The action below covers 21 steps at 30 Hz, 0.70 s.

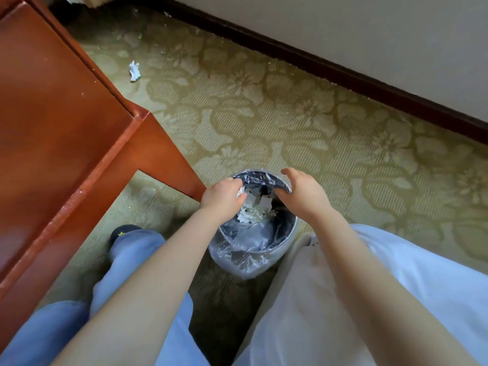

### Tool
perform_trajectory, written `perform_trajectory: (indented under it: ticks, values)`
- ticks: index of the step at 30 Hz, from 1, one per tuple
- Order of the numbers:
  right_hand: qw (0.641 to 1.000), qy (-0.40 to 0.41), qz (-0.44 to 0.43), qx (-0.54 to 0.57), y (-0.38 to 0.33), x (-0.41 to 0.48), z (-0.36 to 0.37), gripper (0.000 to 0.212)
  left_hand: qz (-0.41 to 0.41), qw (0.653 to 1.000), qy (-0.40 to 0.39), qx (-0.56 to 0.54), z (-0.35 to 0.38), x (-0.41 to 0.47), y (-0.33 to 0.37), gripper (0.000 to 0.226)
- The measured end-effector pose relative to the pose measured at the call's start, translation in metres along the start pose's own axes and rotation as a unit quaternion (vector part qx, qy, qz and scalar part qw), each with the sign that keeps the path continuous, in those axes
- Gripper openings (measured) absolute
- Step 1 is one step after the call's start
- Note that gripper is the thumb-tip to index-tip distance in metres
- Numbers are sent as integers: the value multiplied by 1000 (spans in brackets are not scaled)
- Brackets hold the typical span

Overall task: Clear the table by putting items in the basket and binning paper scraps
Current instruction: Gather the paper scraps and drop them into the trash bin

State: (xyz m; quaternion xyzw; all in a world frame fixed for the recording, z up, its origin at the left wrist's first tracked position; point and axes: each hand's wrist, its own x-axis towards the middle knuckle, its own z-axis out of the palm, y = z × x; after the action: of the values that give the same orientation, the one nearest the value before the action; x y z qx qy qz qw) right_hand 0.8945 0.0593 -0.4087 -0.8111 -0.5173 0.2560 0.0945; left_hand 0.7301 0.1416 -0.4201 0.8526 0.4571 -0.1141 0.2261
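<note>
Nearest the camera, two bare forearms reach forward over pale blue trousers (137,262) and a light garment on the right. A dark shoe (122,233) with a small yellow star shows beside the left knee on the floor.

Between the legs stands a round bin (257,248), lined with a clear plastic bag (237,260) that folds over its rim. Both hands are over the bin's mouth. The left hand (221,197) is above the bin's left edge, its grip curled with fingers close together around white paper scraps (254,207); some scraps touch the fingertips, and the rest are in the air or lying inside the bin, which of the two cannot be told. The right hand (301,192) is above the right edge, its grip loosely apart and empty, fingers curved downward, fingertips near the bag's dark far rim.

To the left, the corner of a reddish wooden tabletop (52,114) juts out, its leg ending just beside the left hand.

Farther off, a crumpled white paper ball (134,71) lies on the patterned green carpet (290,114), well apart from the bin and near the tabletop's edge. Small pale flecks dot the carpet. Beyond, a dark skirting board (330,67) runs along a light wall.
</note>
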Motion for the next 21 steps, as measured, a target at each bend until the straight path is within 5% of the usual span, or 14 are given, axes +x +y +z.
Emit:
perform_trajectory:
  ticks: [9,21]
  values:
    - [1000,-4,14,6,0,1,-3,47,-16,994,-72,-78,-1,4,11,65]
    - [998,-43,-9,-34,-18,-21,-15,43,-12,998,-64,-7,-45,-34,5,55]
